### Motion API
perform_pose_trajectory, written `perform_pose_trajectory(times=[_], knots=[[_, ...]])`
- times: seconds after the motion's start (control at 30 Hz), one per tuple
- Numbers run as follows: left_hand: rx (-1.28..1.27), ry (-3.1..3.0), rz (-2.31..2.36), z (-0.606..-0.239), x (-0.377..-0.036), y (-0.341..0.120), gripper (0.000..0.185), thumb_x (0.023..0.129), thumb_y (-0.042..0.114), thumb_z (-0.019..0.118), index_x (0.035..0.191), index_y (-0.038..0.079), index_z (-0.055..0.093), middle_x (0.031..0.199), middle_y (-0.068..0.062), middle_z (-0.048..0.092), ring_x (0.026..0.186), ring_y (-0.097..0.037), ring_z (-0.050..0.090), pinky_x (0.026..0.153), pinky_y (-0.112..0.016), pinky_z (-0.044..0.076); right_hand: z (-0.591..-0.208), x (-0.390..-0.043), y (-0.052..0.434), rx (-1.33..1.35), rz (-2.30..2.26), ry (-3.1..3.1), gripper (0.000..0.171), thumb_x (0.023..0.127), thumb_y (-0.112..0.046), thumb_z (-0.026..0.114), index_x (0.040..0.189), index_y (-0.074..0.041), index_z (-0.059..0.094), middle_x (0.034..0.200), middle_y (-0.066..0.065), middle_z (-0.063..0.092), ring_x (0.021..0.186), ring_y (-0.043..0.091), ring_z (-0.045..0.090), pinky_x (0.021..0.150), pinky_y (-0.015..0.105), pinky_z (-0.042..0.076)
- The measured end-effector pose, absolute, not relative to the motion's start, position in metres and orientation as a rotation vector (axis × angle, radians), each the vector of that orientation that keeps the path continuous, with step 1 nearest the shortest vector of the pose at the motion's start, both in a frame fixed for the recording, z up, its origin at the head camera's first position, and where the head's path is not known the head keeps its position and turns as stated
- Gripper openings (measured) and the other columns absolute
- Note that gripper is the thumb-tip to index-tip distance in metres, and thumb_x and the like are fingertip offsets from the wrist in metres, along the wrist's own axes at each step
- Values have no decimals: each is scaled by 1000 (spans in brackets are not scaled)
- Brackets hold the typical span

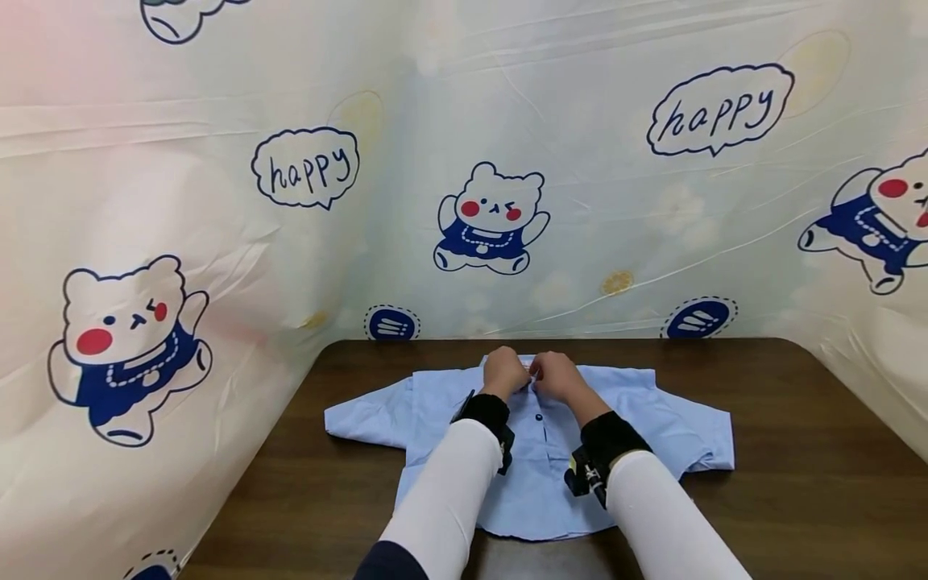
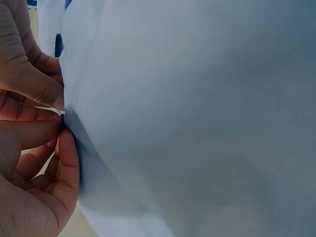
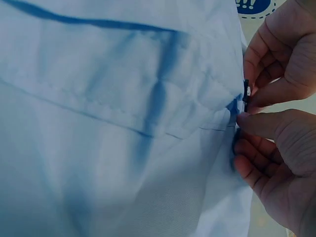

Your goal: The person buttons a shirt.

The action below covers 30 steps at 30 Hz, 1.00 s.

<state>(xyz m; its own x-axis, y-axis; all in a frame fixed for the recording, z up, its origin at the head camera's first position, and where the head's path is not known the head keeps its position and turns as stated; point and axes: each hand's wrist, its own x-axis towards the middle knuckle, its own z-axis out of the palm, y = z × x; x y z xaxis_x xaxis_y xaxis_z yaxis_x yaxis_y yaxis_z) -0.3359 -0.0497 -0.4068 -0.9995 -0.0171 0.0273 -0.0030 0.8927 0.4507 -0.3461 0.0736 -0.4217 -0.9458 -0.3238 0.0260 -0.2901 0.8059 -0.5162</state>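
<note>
A light blue short-sleeved shirt [image 1: 638, 415] lies flat on the dark wooden table [image 1: 797, 451], collar at the far side. Both hands meet at the top of its front placket, just below the collar. My left hand [image 1: 511, 377] pinches the cloth edge there, and a small dark button [image 3: 245, 95] sits at its fingertips. My right hand [image 1: 545, 379] pinches the facing edge of the placket [image 3: 232, 123]. A second dark button [image 1: 539, 416] shows lower on the front. In the left wrist view the shirt cloth [image 2: 197, 118] fills most of the frame, with both hands' fingers [image 2: 47, 94] at the left.
A plastic curtain [image 1: 493, 217] printed with bears and "happy" bubbles encloses the table at the back and both sides. Bare tabletop lies to the left [image 1: 290, 483] and right of the shirt. White sleeves and black wrist straps [image 1: 489, 411] cover my forearms.
</note>
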Motion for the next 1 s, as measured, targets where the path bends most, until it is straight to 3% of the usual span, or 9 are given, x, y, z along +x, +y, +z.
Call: perform_pose_trajectory(times=[0.17, 0.43, 0.67, 0.8, 1.0], knots=[[91, -3040, -876, -404, -333, -55, 25, 81, 16, 77, 64, 6, 61, 69, -6, 58, 64, -18, 53, 58, -26, 42, -419, -343, 73, -541, -881, 2926, 16, 82, 2, 70, 98, 0, 69, 83, 7, 63, 78, 23, 58, 74, 39, 51], [341, -2958, -1357, -411, -341, -74, 16, 78, 10, 78, 69, 2, 68, 59, -5, 61, 54, -14, 56, 52, -23, 41, -417, -342, 72, -506, -866, 2957, 7, 84, -1, 70, 89, -2, 65, 79, 6, 60, 75, 22, 55, 72, 37, 50], [339, -2976, -1379, -414, -340, -80, 18, 78, 12, 78, 65, 4, 68, 58, -5, 61, 52, -15, 55, 50, -24, 41, -426, -345, 68, -454, -714, 2962, 27, 82, -23, 79, 88, -5, 59, 75, 5, 57, 69, 22, 54, 66, 34, 48], [334, -2933, -1482, -415, -338, -79, 13, 77, 7, 76, 67, 3, 70, 57, -6, 63, 50, -13, 57, 49, -23, 45, -430, -346, 64, -478, -599, 2987, 36, 78, -28, 81, 92, -4, 58, 74, 5, 56, 67, 21, 53, 63, 34, 46], [406, -2798, -1699, -415, -334, -77, 12, 79, 1, 74, 68, 2, 69, 60, -9, 65, 52, -15, 62, 51, -25, 50, -423, -341, 60, -506, -571, 2995, 18, 81, -16, 75, 81, -5, 61, 71, 4, 55, 63, 20, 53, 58, 33, 43]])
